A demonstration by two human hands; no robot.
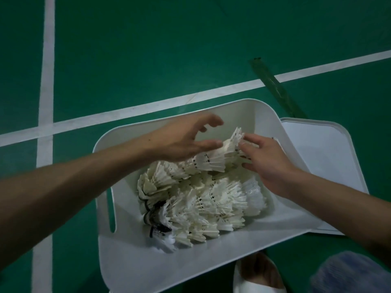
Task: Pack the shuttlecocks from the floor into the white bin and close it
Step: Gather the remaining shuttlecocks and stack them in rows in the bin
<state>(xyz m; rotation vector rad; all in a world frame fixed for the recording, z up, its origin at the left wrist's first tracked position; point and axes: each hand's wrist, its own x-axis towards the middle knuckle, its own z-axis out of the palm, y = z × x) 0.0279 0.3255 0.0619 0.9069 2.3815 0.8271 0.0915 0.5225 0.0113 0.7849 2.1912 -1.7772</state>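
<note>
The bin (148,261) sits open on the floor (148,49), its lid (325,161) touching its right rim. Shuttlecocks (201,206) fill the middle, with bare wall at the near and far ends. A nested row (213,160) lies crosswise on top, skirts rightward. The right hand (268,161) touches it with spread fingers. The left hand (179,142) is loosely curved, thumb on it.

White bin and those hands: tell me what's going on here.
A person is settling a stacked row of shuttlecocks into the white bin, atop a heap already inside. The left hand rests over one end, thumb on it; the right hand touches the feathered end with straight fingers. The lid lies beside the bin, so it's not closed.
</note>
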